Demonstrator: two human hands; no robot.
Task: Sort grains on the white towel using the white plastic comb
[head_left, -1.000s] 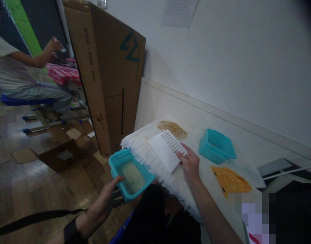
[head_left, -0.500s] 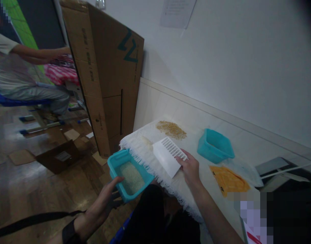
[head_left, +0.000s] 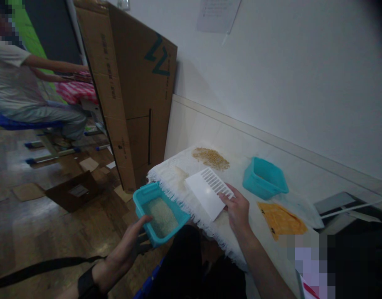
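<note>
My left hand (head_left: 137,236) grips the near left side of a teal plastic bin (head_left: 181,223), thumb over the rim and fingers underneath. White rice-like grains (head_left: 162,215) lie in its bottom. The bin is held against the fringed edge of a white cloth (head_left: 191,207). In my right hand (head_left: 238,207) is a white slotted scraper (head_left: 206,197), resting low over the cloth. Beyond its left end lies a small patch of pale grains (head_left: 181,176). A pile of yellow-brown grains (head_left: 212,158) sits farther back on the cloth.
A second teal bin (head_left: 262,189) stands at the right, by an orange packet (head_left: 282,220) and a clear plastic bag. A tall cardboard box (head_left: 144,83) rises at the left. Past it, another person (head_left: 19,83) sits working. Cardboard pieces (head_left: 70,191) lie on the floor.
My right hand and the scraper have shifted slightly right and toward me, and the scraper's tilt has changed a little. The left hand and bin stay nearly still. The other person's arms have moved.
</note>
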